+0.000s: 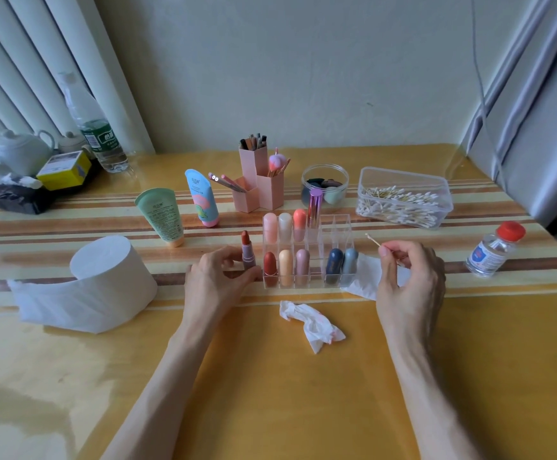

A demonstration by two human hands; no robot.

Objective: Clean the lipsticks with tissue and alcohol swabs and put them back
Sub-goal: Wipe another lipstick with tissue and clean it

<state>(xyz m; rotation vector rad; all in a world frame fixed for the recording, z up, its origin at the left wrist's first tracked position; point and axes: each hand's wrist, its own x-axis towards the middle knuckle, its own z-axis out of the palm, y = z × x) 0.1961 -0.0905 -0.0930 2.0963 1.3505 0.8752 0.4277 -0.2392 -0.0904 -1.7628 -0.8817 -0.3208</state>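
Note:
My left hand grips the base of an uncapped lipstick with a brown-red bullet, held upright just left of the clear lipstick organizer. The organizer holds several capped lipsticks in two rows. My right hand pinches a cotton swab whose tip points up and left, just right of the organizer. A flat white tissue lies under that hand. A crumpled, stained tissue lies in front of the organizer. The alcohol bottle with a red cap stands at the right.
A toilet paper roll sits at the left. Behind are two tubes, a pink brush holder, a sponge jar and a clear swab box. A water bottle, teapot and boxes crowd the back left.

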